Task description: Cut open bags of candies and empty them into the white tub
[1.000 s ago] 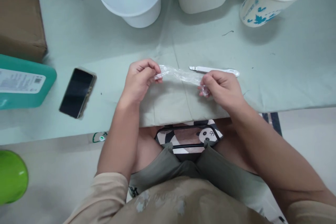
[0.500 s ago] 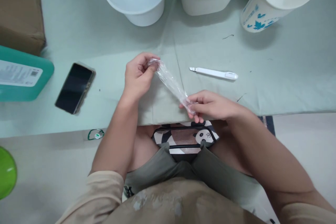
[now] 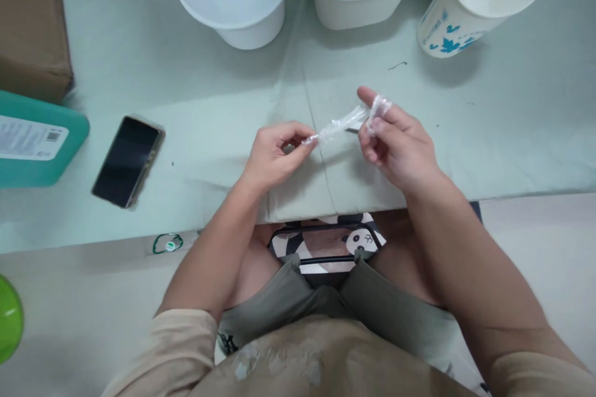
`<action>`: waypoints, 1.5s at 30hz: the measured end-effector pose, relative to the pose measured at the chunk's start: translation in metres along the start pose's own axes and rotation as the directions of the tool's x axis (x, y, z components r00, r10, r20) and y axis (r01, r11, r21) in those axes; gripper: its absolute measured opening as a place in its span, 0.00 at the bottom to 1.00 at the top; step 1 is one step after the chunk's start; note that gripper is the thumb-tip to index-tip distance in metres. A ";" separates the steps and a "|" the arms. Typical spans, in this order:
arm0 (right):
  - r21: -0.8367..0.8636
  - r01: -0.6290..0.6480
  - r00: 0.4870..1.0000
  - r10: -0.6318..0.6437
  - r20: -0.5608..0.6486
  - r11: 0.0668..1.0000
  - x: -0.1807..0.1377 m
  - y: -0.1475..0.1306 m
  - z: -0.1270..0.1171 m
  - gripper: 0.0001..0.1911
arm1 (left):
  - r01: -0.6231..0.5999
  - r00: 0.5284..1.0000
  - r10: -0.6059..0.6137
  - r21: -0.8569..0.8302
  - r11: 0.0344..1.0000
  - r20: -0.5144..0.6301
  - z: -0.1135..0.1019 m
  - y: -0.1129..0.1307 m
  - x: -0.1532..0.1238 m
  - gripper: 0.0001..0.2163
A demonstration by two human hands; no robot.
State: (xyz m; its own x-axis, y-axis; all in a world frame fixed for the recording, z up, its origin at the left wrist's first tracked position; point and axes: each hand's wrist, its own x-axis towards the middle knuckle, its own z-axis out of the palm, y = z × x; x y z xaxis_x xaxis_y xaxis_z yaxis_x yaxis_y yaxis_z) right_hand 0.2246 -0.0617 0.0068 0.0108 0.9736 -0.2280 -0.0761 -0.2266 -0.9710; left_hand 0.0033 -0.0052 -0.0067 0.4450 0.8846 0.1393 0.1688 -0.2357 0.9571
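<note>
A twisted strip of clear plastic film [image 3: 342,124] stretches between my two hands above the table. My left hand [image 3: 279,152] pinches its near-left end between thumb and fingertips. At the other end, the film loops around a finger of my right hand [image 3: 398,142], whose thumb presses on it while the index finger points out. Behind my right hand lies the white utility knife [image 3: 354,128], mostly hidden, with only a small part showing beside the film.
A phone [image 3: 128,161] and a teal container [image 3: 41,136] lie to the left. Along the back stand a white bucket [image 3: 251,31], a white bin [image 3: 367,12] of wrapped snacks and a patterned paper cup [image 3: 447,31]. A cardboard box [image 3: 32,25] fills the far left corner.
My right hand has moved up and away from the table edge, wrapping the film around a finger and covering the knife. My left hand has shifted right and slightly nearer to me.
</note>
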 end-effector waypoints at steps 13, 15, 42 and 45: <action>-0.398 0.439 0.787 -0.131 0.603 0.805 -0.015 -0.005 0.020 0.13 | 0.090 0.991 -0.104 -0.168 0.982 -0.079 0.009 0.009 0.001 0.09; -0.339 0.440 0.785 -0.173 0.595 0.831 -0.016 -0.008 0.019 0.15 | 0.124 0.992 -0.122 -0.180 0.976 0.018 0.011 0.008 0.001 0.12; -0.424 0.457 0.862 -0.507 -0.007 0.782 -0.015 0.015 0.024 0.14 | 0.476 0.866 -0.316 -0.448 0.757 0.387 0.011 0.014 0.000 0.22; -0.405 0.392 0.906 -0.422 0.015 0.826 -0.014 0.016 0.024 0.21 | 0.574 0.784 -0.353 -0.379 0.726 0.511 0.010 0.019 0.000 0.20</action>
State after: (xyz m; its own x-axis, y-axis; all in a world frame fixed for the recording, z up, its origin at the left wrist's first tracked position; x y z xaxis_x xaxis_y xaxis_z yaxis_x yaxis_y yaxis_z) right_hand 0.1993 -0.0779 -0.0041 0.0266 0.9785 0.2045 0.3452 0.1829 -0.9205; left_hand 0.0150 -0.0131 0.0088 0.7382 0.5713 -0.3586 0.0447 0.4890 0.8711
